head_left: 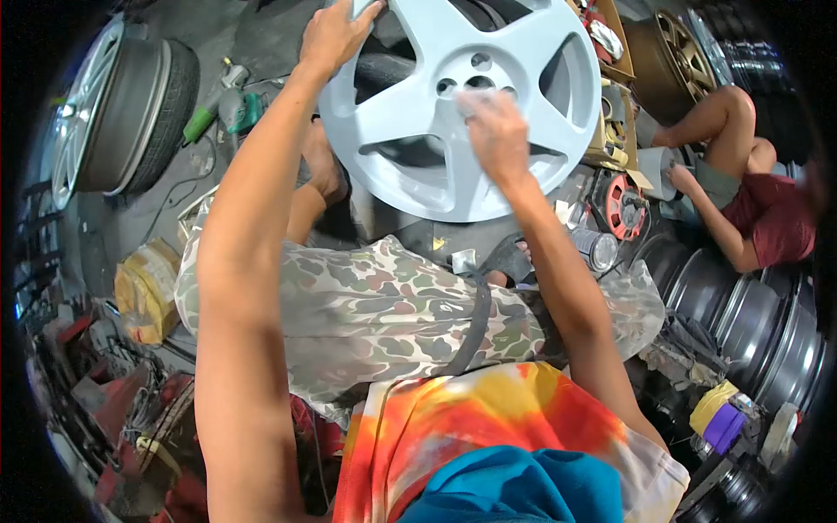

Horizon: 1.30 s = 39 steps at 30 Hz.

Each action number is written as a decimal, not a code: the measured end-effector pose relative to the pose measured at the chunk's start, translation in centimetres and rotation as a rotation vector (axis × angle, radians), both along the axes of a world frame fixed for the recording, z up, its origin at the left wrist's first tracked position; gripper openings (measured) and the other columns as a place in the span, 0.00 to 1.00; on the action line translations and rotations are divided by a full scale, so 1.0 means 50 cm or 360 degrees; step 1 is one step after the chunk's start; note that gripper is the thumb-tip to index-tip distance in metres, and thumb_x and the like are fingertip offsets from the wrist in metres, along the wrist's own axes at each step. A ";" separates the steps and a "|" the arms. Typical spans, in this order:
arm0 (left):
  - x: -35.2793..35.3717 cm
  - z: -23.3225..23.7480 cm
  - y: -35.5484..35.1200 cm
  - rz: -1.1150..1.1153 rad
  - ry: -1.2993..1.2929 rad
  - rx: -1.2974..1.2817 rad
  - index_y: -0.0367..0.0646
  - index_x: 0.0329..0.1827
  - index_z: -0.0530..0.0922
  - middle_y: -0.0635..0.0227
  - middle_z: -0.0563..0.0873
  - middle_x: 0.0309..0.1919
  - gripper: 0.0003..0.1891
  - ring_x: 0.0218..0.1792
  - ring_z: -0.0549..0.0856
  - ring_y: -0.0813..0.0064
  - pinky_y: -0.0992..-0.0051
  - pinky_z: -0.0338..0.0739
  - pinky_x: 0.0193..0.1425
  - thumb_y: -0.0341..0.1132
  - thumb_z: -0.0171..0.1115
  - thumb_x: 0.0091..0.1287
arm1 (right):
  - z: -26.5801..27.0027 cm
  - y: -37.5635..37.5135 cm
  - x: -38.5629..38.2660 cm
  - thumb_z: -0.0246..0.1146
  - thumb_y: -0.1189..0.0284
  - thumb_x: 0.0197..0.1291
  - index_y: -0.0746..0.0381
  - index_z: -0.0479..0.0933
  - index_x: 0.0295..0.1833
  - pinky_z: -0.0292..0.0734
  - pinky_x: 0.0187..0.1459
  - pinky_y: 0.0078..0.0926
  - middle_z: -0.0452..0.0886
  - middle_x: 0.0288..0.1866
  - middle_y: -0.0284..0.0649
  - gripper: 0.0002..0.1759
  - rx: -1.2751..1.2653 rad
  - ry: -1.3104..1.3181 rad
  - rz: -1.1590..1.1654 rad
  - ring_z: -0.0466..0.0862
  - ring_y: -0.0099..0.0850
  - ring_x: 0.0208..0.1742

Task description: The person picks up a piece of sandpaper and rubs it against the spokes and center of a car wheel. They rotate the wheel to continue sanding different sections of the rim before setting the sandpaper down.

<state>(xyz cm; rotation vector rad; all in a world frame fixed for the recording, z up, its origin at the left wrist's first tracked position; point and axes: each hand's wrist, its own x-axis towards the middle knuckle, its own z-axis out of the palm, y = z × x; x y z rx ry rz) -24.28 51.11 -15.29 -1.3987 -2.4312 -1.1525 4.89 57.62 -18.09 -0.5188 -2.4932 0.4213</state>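
Note:
A pale grey five-spoke wheel rim [532, 52] stands upright in front of me, resting near my camouflage-clad legs. My left hand [336, 33] grips its upper left edge and holds it steady. My right hand [495, 131] presses flat on a spoke just below the hub holes; it is blurred, and I cannot tell whether something small lies under the palm.
A tyre on a silver rim [122, 105] leans at the left, with a green power tool [228, 109] beside it. Another person in a dark red shirt [772, 222] sits at the right near a bronze rim [671, 61]. Steel rims [750, 314] lie at the lower right, cardboard boxes [615, 96] behind.

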 end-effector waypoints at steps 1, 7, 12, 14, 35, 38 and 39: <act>-0.004 0.000 -0.006 -0.0043 -0.0014 0.0099 0.35 0.46 0.84 0.39 0.87 0.40 0.21 0.48 0.84 0.35 0.45 0.78 0.50 0.49 0.63 0.73 | 0.011 0.023 -0.018 0.70 0.84 0.51 0.57 0.87 0.54 0.82 0.54 0.41 0.86 0.49 0.42 0.23 0.0074 0.0114 -0.0162 0.85 0.45 0.52; 0.001 0.014 -0.013 -0.0061 -0.0095 0.0094 0.36 0.46 0.84 0.39 0.87 0.41 0.20 0.48 0.84 0.34 0.45 0.78 0.51 0.49 0.64 0.73 | 0.001 0.101 -0.069 0.66 0.82 0.52 0.64 0.86 0.51 0.83 0.57 0.37 0.86 0.51 0.41 0.18 0.0542 0.0085 0.0314 0.84 0.43 0.57; -0.001 0.008 -0.003 -0.0017 -0.0049 0.0020 0.36 0.47 0.84 0.37 0.87 0.39 0.20 0.47 0.84 0.34 0.45 0.78 0.50 0.48 0.64 0.74 | -0.013 0.097 -0.058 0.63 0.81 0.55 0.63 0.86 0.51 0.83 0.60 0.38 0.87 0.51 0.44 0.17 0.0542 -0.0003 0.0361 0.86 0.42 0.57; -0.001 0.009 -0.005 -0.0022 -0.0056 0.0028 0.35 0.47 0.84 0.38 0.87 0.39 0.20 0.47 0.84 0.34 0.45 0.78 0.50 0.48 0.64 0.74 | -0.025 0.077 -0.068 0.62 0.82 0.55 0.63 0.87 0.51 0.83 0.59 0.39 0.87 0.50 0.45 0.18 0.0615 0.0049 0.0433 0.86 0.44 0.55; -0.004 -0.004 -0.001 -0.0174 -0.0037 0.0128 0.37 0.48 0.84 0.40 0.87 0.42 0.19 0.48 0.84 0.35 0.45 0.78 0.50 0.47 0.62 0.74 | 0.062 0.215 0.005 0.61 0.77 0.59 0.61 0.82 0.63 0.69 0.78 0.41 0.83 0.63 0.40 0.24 0.1122 -0.0570 0.0521 0.79 0.39 0.70; 0.000 0.000 0.001 -0.0113 -0.0057 0.0079 0.37 0.48 0.84 0.41 0.87 0.42 0.18 0.48 0.84 0.35 0.45 0.78 0.50 0.46 0.62 0.74 | 0.041 0.220 0.107 0.60 0.75 0.60 0.62 0.84 0.60 0.68 0.78 0.42 0.82 0.67 0.46 0.22 0.1261 -0.0736 0.0654 0.79 0.40 0.70; 0.000 0.002 -0.002 -0.0109 -0.0053 0.0093 0.37 0.48 0.84 0.41 0.87 0.42 0.18 0.48 0.84 0.35 0.45 0.78 0.50 0.46 0.62 0.74 | 0.023 0.189 0.126 0.60 0.75 0.60 0.62 0.84 0.60 0.68 0.78 0.42 0.82 0.67 0.46 0.22 0.1270 -0.0734 0.0663 0.79 0.40 0.70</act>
